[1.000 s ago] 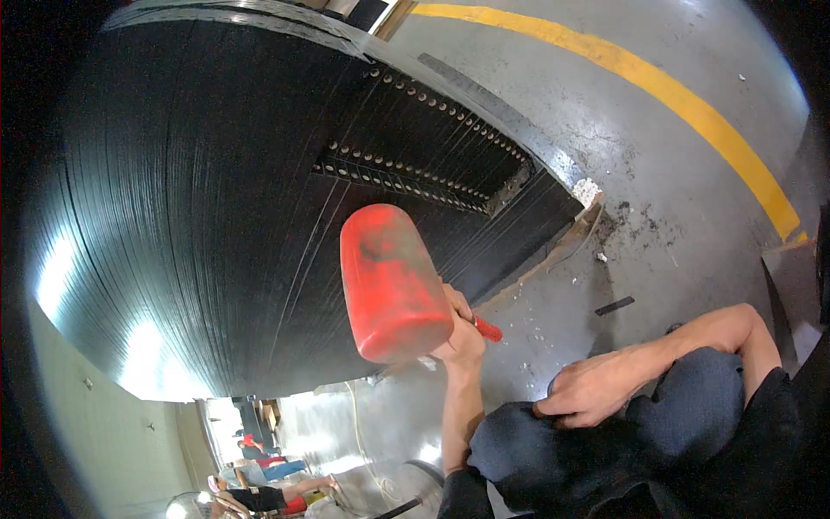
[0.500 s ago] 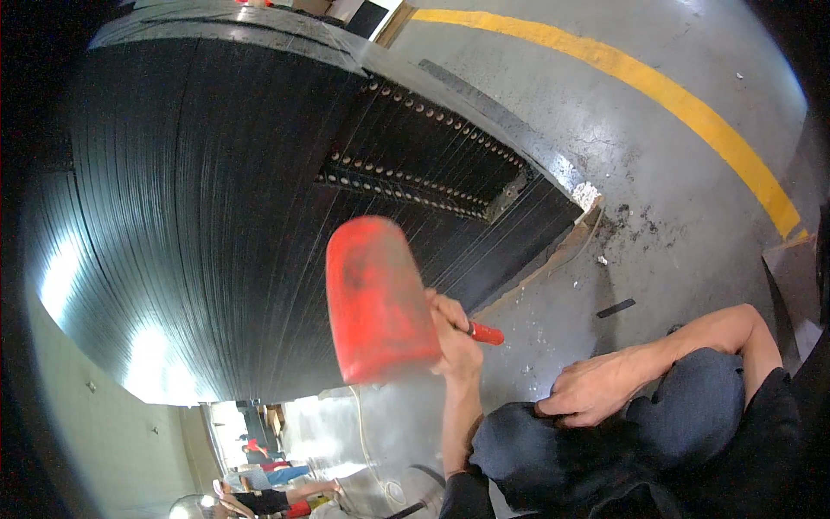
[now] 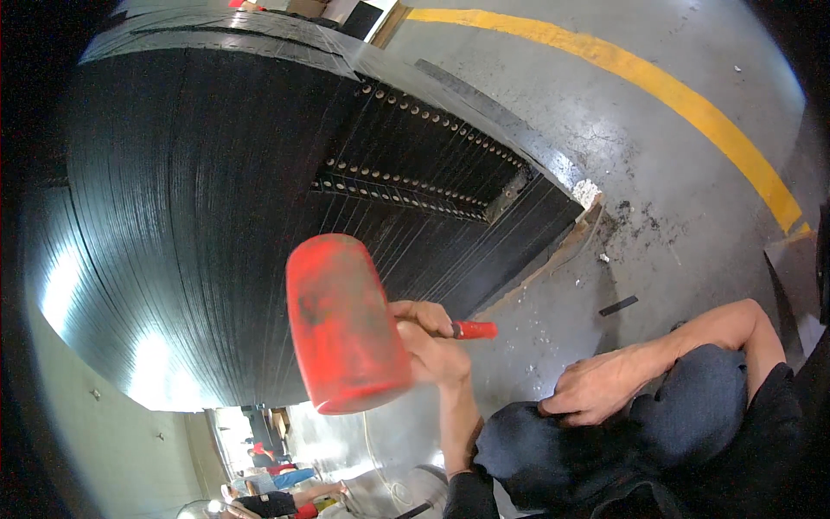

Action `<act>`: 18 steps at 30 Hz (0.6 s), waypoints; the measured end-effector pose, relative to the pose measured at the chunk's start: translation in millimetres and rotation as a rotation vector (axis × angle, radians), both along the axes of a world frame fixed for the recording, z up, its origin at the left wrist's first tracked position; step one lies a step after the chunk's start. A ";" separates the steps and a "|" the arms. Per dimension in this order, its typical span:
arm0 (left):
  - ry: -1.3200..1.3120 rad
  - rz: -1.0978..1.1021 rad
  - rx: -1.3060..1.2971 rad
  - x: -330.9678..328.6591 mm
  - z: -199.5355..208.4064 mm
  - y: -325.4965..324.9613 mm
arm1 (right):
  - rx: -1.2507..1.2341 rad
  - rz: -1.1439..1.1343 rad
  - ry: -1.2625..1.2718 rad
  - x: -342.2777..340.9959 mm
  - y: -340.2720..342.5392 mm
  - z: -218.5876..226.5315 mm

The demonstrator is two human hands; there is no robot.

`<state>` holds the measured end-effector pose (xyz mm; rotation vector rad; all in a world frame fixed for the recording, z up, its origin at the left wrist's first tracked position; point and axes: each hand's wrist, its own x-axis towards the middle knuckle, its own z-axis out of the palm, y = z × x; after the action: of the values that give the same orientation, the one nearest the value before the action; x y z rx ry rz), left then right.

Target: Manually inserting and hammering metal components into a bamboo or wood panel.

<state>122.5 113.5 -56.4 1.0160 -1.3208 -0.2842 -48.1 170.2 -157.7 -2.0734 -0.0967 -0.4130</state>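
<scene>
My left hand (image 3: 435, 342) is closed round the handle of a mallet with a big red head (image 3: 346, 324), smudged dark on its face. The red grip end of the handle (image 3: 475, 329) sticks out to the right of the fist. Behind the mallet head rises a large black stack of thin layers (image 3: 216, 216); whether the two touch cannot be told. A recess in the stack (image 3: 424, 160) has rows of round holes along its sides. My right hand (image 3: 596, 389) rests with curled fingers against my dark trousers (image 3: 692, 411), and nothing shows in it.
Clear film (image 3: 285, 43) covers the stack's far edge. On the grey floor lie a short black strip (image 3: 618, 306), dark crumbs and white bits (image 3: 603, 258). A yellow line (image 3: 674, 91) curves across the right. People (image 3: 268, 502) are at the lower left, near a pale hose (image 3: 373, 450).
My left hand has moved left and slightly down, taking the mallet with it. My right hand stays against my trousers.
</scene>
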 end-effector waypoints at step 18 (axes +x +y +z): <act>-0.352 -0.021 0.184 25.6 -63.7 -13.7 | 0.016 0.019 -0.064 -2.7 -5.2 3.6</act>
<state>148.1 99.8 -120.1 1.2476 -1.6461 -0.2533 -50.8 164.9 -154.1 -2.0421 -0.1506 -0.4672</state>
